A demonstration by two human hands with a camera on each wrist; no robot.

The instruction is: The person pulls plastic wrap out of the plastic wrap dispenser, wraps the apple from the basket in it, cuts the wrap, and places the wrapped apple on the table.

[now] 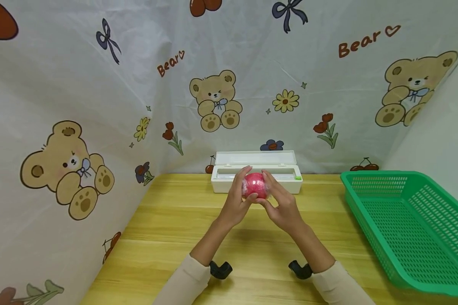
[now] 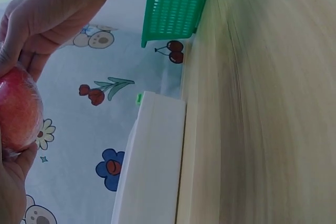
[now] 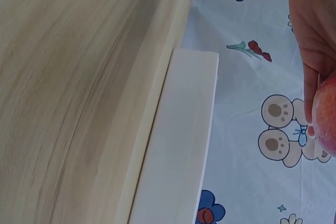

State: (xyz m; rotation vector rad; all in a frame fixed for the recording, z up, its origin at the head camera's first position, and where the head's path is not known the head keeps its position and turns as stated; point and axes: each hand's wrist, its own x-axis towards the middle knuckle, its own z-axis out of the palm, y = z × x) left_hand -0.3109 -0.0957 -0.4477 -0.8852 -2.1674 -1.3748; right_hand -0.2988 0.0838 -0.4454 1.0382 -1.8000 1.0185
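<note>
A round red apple [image 1: 255,185] in clear plastic film is held up above the table between both hands. My left hand [image 1: 235,206] grips its left side, thumb below and fingers up along the side. On the other side my right hand [image 1: 284,208] holds it the same way, the two thumbs close together underneath. Film bunches up at the apple's sides. In the left wrist view the film shines tight over the apple [image 2: 20,111]; the right wrist view catches only part of the apple [image 3: 326,116]. Behind the hands stands a white cling film dispenser [image 1: 218,186] with its lid raised.
A green plastic basket [image 1: 381,245] stands on the right of the wooden table [image 1: 175,237]. The dispenser has a small green tab [image 1: 298,178] at its right end. A bear-printed cloth [image 1: 252,51] hangs behind and along the left. Black wrist mounts [image 1: 221,270] sit under the forearms.
</note>
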